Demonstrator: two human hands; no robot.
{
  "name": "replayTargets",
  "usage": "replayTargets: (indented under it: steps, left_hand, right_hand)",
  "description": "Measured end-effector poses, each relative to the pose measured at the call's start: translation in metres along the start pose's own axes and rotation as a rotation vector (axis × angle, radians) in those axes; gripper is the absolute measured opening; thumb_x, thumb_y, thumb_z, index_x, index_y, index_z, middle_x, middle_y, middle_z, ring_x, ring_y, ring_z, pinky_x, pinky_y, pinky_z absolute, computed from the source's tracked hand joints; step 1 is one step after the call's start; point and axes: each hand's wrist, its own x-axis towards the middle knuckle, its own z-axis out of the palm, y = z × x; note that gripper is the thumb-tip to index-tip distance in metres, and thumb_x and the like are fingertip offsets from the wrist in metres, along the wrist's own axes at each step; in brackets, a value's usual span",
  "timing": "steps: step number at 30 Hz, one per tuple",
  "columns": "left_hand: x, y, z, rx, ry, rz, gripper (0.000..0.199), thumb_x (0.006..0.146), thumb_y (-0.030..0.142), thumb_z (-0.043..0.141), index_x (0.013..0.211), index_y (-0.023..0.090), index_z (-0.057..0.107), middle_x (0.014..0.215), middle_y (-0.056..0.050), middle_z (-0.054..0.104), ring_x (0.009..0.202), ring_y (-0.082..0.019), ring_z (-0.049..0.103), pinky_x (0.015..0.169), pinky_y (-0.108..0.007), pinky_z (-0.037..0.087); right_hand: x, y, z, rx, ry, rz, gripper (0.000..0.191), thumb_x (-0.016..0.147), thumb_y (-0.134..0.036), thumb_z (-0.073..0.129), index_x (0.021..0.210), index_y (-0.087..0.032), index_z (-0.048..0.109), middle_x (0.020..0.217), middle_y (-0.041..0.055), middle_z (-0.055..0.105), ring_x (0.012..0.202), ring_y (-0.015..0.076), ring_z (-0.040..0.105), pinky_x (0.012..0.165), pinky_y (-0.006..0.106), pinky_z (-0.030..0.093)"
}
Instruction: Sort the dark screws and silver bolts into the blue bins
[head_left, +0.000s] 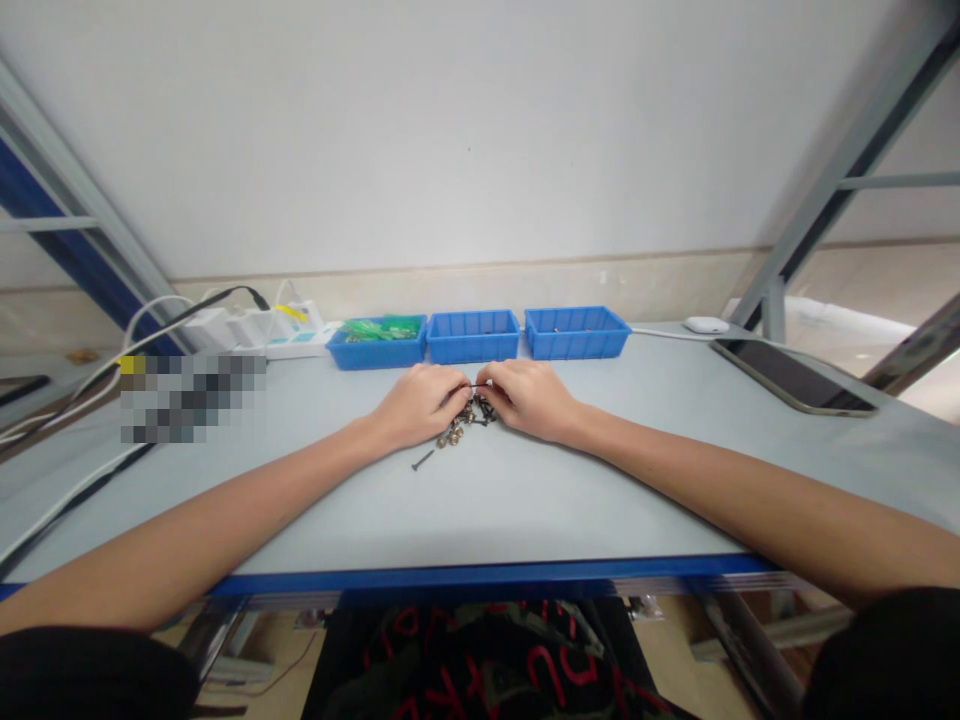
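- A thin dark piece [479, 385] sat between my two hands above the tabletop [480, 510], too small for its shape to be clear.
- My left hand [421, 402] pinched one end of it with thumb and fingers; my right hand [529, 397] pinched the other, their fingertips nearly meeting.
- Just below lay a small heap: brass-coloured pieces [453, 434] toward my left hand, dark screws [485, 410] toward my right.
- One loose screw [423, 460] lay slightly apart, nearer to me.
- From there I had an open stretch of tabletop between my forearms, down to its blue front edge [487, 574].
- Beyond my hands, three blue bins stood in a row near the wall [480, 150], leaving a narrow strip before my knuckles.
- The left bin [379, 354] held green bags [384, 328], heaped about to its rim.
- The middle bin [474, 350] and the right bin [579, 347] showed only tiny bits inside, too small to identify.
- Well off to my right lay a phone [793, 376] and a white case [706, 325]; to my left, a power strip [292, 348] with cables.
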Motion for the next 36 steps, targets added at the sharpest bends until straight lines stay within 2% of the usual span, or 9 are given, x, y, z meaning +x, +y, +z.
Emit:
replayTargets:
  steps: [8, 18, 24, 31, 36]
  left_hand:
    - [-0.0006, 0.0017, -0.0009, -0.055, 0.014, -0.039, 0.02, 0.09, 0.029, 0.043, 0.086, 0.017, 0.058, 0.08, -0.002, 0.064, 0.072, -0.017, 0.056, 0.069, -0.03, 0.035]
    - [-0.0004, -0.0008, 0.0014, -0.042, 0.019, -0.005, 0.021, 0.09, 0.027, 0.04, 0.083, 0.016, 0.057, 0.079, -0.003, 0.063, 0.072, -0.017, 0.055, 0.069, -0.03, 0.035]
    - [0.0001, 0.0002, 0.0001, -0.037, 0.027, 0.008, 0.023, 0.09, 0.026, 0.037, 0.08, 0.016, 0.055, 0.075, -0.003, 0.062, 0.07, -0.016, 0.054, 0.067, -0.029, 0.035]
    - [-0.0007, -0.0001, 0.0017, -0.009, 0.024, 0.018, 0.026, 0.091, 0.027, 0.035, 0.08, 0.015, 0.056, 0.076, -0.004, 0.062, 0.07, -0.017, 0.054, 0.067, -0.03, 0.035]
    - [0.0004, -0.0041, 0.0017, -0.026, 0.029, 0.001, 0.027, 0.092, 0.029, 0.035, 0.086, 0.016, 0.057, 0.081, -0.004, 0.064, 0.075, -0.018, 0.056, 0.07, -0.031, 0.037]
  right_hand:
    - [-0.0001, -0.0001, 0.0, -0.006, -0.02, 0.034, 0.023, 0.092, -0.031, 0.042, 0.094, -0.015, 0.059, 0.076, 0.0057, 0.065, 0.068, 0.0156, 0.055, 0.06, 0.026, 0.029]
    - [0.0003, -0.0011, -0.0014, 0.002, -0.026, 0.025, 0.029, 0.092, -0.037, 0.041, 0.087, -0.015, 0.059, 0.072, 0.0049, 0.064, 0.066, 0.015, 0.054, 0.059, 0.026, 0.029]
    - [-0.0007, -0.0016, -0.0023, 0.054, -0.009, -0.011, 0.022, 0.089, -0.029, 0.046, 0.104, -0.015, 0.054, 0.077, 0.0032, 0.064, 0.069, 0.0152, 0.055, 0.061, 0.025, 0.032]
    - [-0.0007, 0.0024, 0.0016, 0.048, 0.017, -0.049, 0.015, 0.089, -0.021, 0.043, 0.094, -0.016, 0.056, 0.083, 0.0056, 0.066, 0.07, 0.0154, 0.057, 0.061, 0.025, 0.033]
    - [-0.0001, 0.0003, 0.0007, 0.02, 0.023, -0.047, 0.018, 0.09, -0.024, 0.042, 0.093, -0.015, 0.057, 0.081, 0.006, 0.067, 0.069, 0.0153, 0.057, 0.061, 0.026, 0.033]
